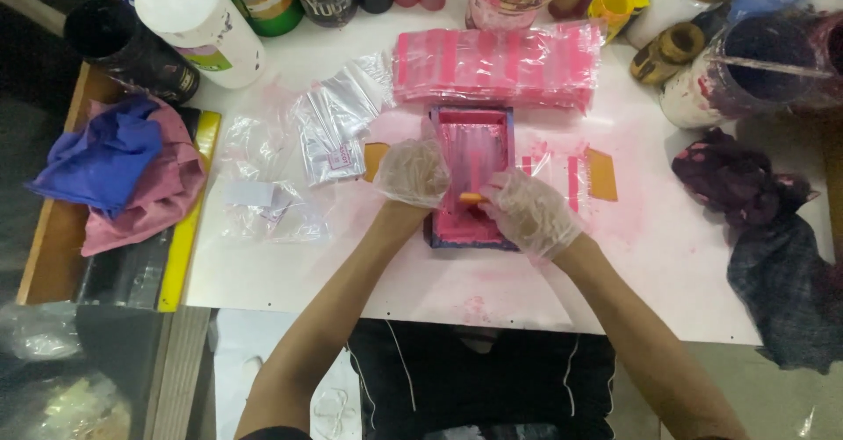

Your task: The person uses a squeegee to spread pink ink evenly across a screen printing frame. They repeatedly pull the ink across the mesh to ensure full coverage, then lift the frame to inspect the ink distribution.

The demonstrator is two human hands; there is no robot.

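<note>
Landmark: small rectangular dark-framed printing screen flooded with pink ink [471, 155], lying near the middle of the white tabletop [667, 264].

Far left of the screen, at the tabletop's left edge: crumpled blue and pink rags [123, 172] beside a yellow strip [189, 220]. Behind them, a black cup [123, 45] and a white plastic bottle [198, 23]. Closer to the screen's left side: loose clear plastic zip bags [329, 128], some overlapping, taking most of the room there. Open bare white surface only in front of the screen, along the near tabletop edge.

Left hand [411, 172] in a thin clear glove, resting on the screen's left frame edge, fingers curled loosely down against it; grip half-closed, pressing rather than pinching.

Right hand [529, 212], likewise gloved, over the screen's lower right corner, fingers closed in a pinching grip around a small orange-handled squeegee [471, 198] lying on the pink mesh.

Just behind the screen: stack of pink-printed clear bags [496, 67], touching or nearly touching its far edge. Right of the screen: one printed bag with a pink stripe [575, 181], pink smears around it. Farther right: ink-stained dark rags [746, 185] near the right edge, and a stained clear container [764, 71] behind them.
</note>
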